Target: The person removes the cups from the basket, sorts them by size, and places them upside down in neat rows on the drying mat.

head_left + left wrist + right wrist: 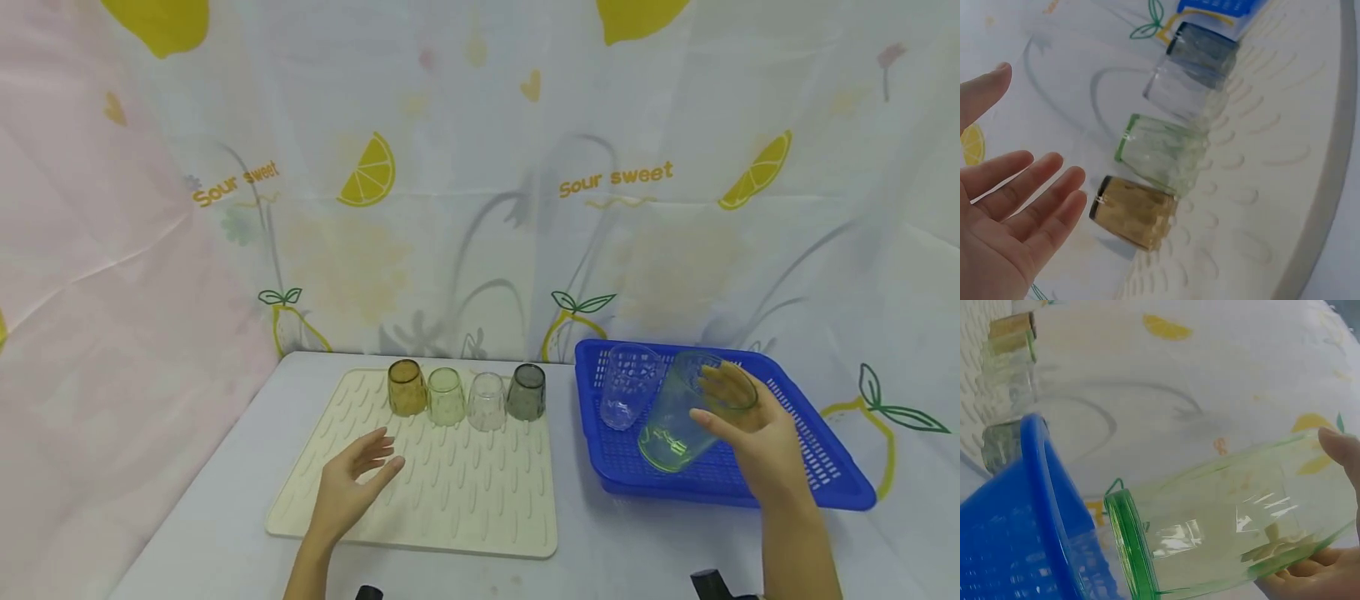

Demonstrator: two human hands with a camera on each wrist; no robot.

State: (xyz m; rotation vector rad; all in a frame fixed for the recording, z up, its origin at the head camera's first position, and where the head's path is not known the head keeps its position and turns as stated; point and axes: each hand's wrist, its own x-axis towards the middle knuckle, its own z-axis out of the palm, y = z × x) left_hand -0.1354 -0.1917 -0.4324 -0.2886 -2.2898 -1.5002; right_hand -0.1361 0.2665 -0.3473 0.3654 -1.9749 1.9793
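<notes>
My right hand [761, 433] grips a tall, green-tinted clear drinking glass [675, 421] near one end, thumb on one side and fingers on the other. The glass tilts above the blue basket [675, 490]; its thick green end [1132, 547] points down and left. My left hand [348, 483] hovers over the cream ridged mat [480, 517], fingers spread and holding nothing. At the mat's back edge stand an amber glass [407, 388], a pale green glass [446, 397], a clear glass [487, 402] and a grey glass [527, 392] in a row.
Another clear glass [628, 387] leans inside the basket at its left. Behind the white table [217, 500] hangs a lemon-printed cloth [465, 250]. The basket stands right of the mat, with a strip of table between them.
</notes>
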